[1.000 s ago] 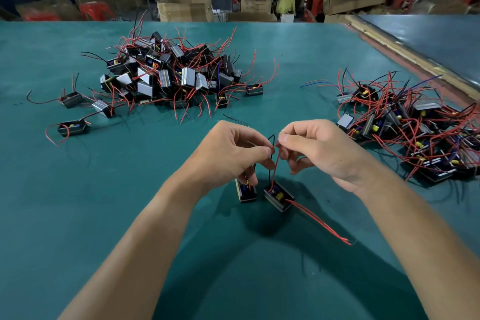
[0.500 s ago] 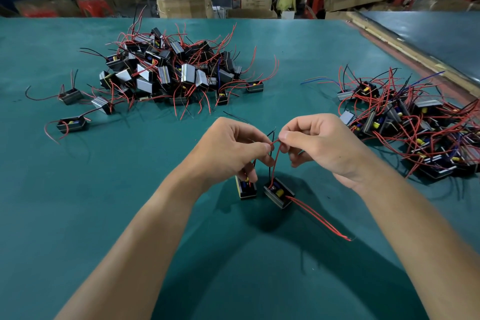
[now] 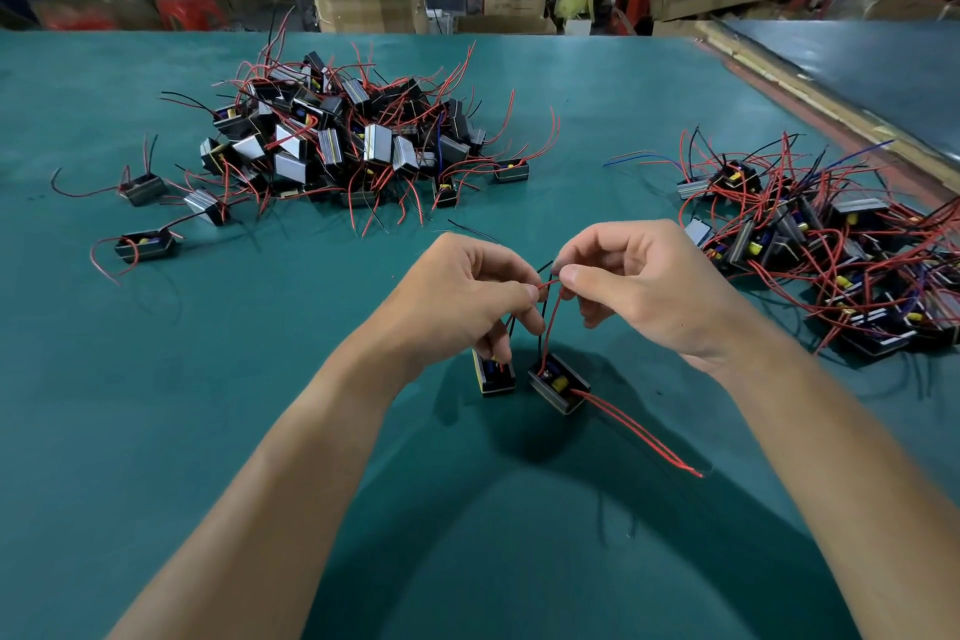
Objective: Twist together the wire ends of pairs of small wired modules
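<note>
Red wire ends (image 3: 550, 284) cross between my left hand (image 3: 467, 294) and right hand (image 3: 644, 286), each grip pinching one tight.

Left module (image 3: 493, 374) is beside right module (image 3: 558, 387), red wires (image 3: 554, 312) meeting above.

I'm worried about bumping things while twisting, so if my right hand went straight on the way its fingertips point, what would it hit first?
Most likely the left hand: the right hand points at its fingertips across the thin red wire both pinch, though depth is unclear.
</note>
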